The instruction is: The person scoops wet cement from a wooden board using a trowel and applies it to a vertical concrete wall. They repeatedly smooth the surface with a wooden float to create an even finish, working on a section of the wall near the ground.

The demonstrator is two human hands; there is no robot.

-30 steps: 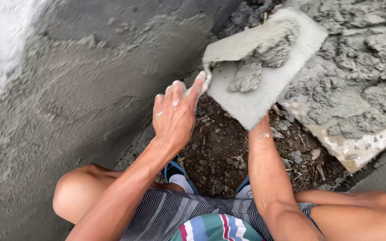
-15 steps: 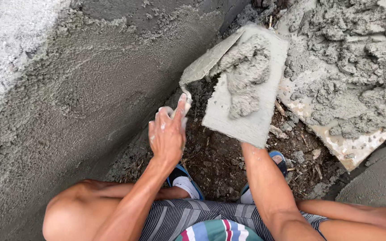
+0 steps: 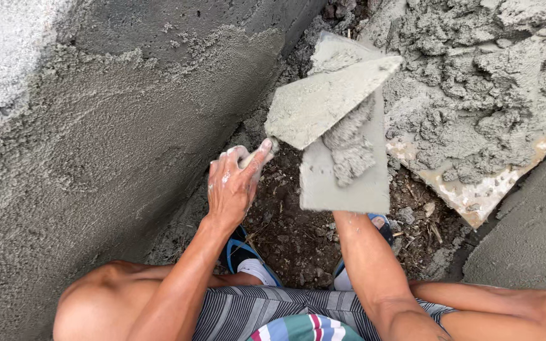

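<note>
Mortar (image 3: 349, 148) on hawk board (image 3: 349, 183) | left hand (image 3: 232, 186) grips trowel (image 3: 323, 101) | right hand hidden, probably beneath board

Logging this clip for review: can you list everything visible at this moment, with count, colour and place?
flat triangular steel trowel: one, grey with mortar, centre, blade tilted over the board
rectangular grey hawk board: one, grey, centre, carrying a lump of mortar
heap of wet mortar: one, grey, upper right
flat pale mixing sheet: one, whitish, under the heap, right
rough plastered wall: one, grey, left
dirt ground with debris: brown, bottom centre
blue sandals: two, under the feet
striped shorts: one, bottom
left hand: grips the trowel handle
right hand: hidden under the board
</note>
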